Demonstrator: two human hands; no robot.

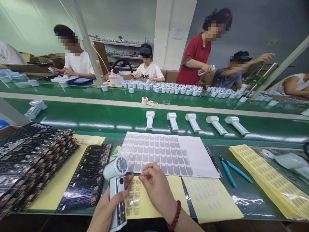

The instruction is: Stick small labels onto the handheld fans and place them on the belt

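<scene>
My left hand (105, 204) is wrapped around the handle of a light blue handheld fan (117, 167). Its round head points up, and a dark strip with small parts shows along the handle. My right hand (158, 187), with a red bead bracelet (175, 216) at the wrist, pinches thumb and fingers over a yellow sheet of printed labels (134, 201); whatever is in the pinch is too small to make out. Just beyond it lies a white sheet with rows of grey stickers (154, 151). To the right is a yellow sheet with small whitish stickers (209, 196).
Stacked circuit boards (38, 158) and a board panel (84, 177) lie left. Blue-handled cutters (233, 170), tweezers (213, 159) and a yellow label stack (267, 180) are right. Several fans (191, 122) rest on the green conveyor (116, 117); several people work beyond it.
</scene>
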